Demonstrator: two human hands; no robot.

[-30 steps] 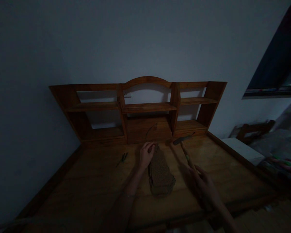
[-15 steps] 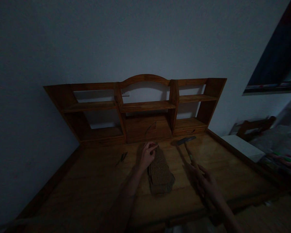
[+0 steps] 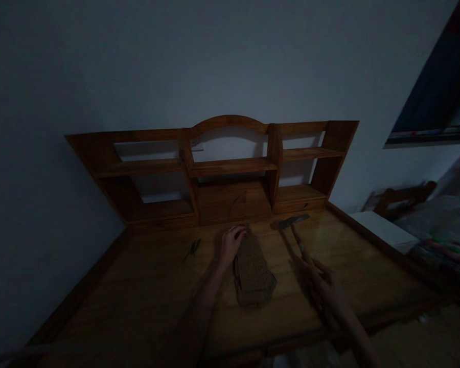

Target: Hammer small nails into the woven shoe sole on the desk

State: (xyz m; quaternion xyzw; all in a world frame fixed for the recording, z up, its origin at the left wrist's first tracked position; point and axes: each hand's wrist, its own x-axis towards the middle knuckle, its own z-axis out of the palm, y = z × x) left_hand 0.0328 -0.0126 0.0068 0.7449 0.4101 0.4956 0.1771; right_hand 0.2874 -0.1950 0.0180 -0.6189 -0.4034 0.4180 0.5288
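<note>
The room is dim. My left hand (image 3: 230, 244) rests with curled fingers on the far end of a stack of brown cork-like boards (image 3: 252, 270) lying on the wooden desk (image 3: 138, 286). What, if anything, sits between its fingertips is too small to see. My right hand (image 3: 322, 286) is closed round the wooden handle of a hammer (image 3: 296, 229). The hammer's metal head hovers close to the desk, right of the stack's far end.
A wooden hutch with shelves (image 3: 230, 168) stands at the back of the desk against a pale wall. Some small dark nails or pins (image 3: 193, 248) lie left of my left hand. A chair (image 3: 400, 197) and a white surface (image 3: 383, 232) are at the right.
The stacked boards have been squared up under my left hand. The hammer head shifted slightly right, and my view rose a little.
</note>
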